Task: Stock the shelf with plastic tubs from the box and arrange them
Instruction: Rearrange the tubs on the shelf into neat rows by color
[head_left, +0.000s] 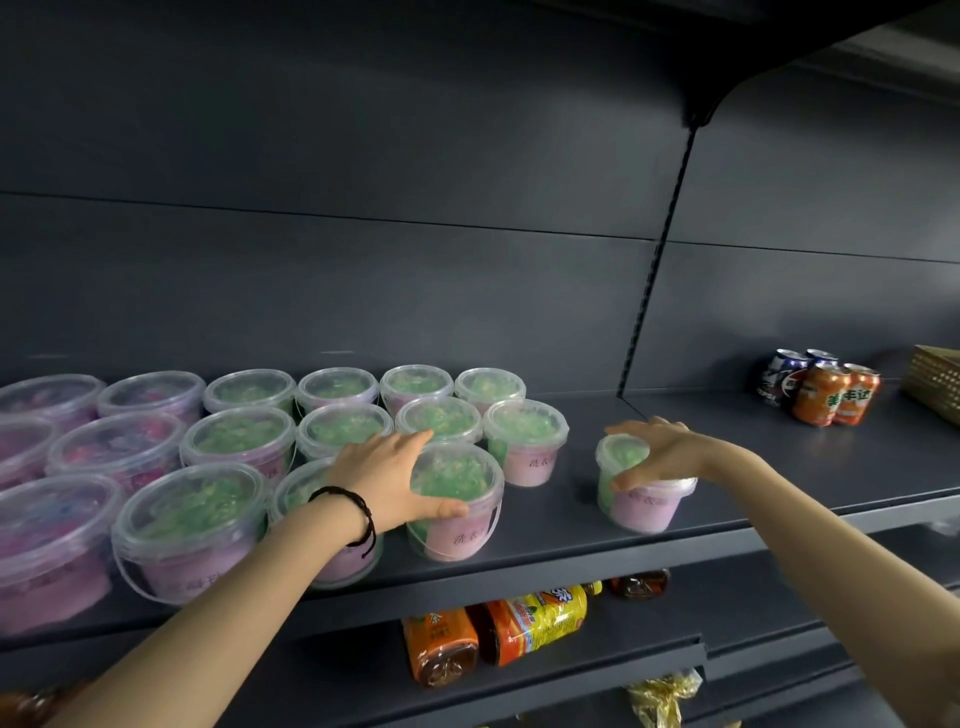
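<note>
dark shelf (753, 467) bears rows of tubs (236, 436) and four soda cans (823, 397).

— What stands on the shelf (571, 525)?
— Clear lidded tubs, all upright, packed in three rows. The green-filled tubs (239, 441) wear pink labels; the pink-filled tubs (114, 447) sit at the left.
— Any out of line?
— The front tub (462, 478) ends the front row on the right. The lone tub (644, 506) stands apart further right, near the shelf's edge.
</note>
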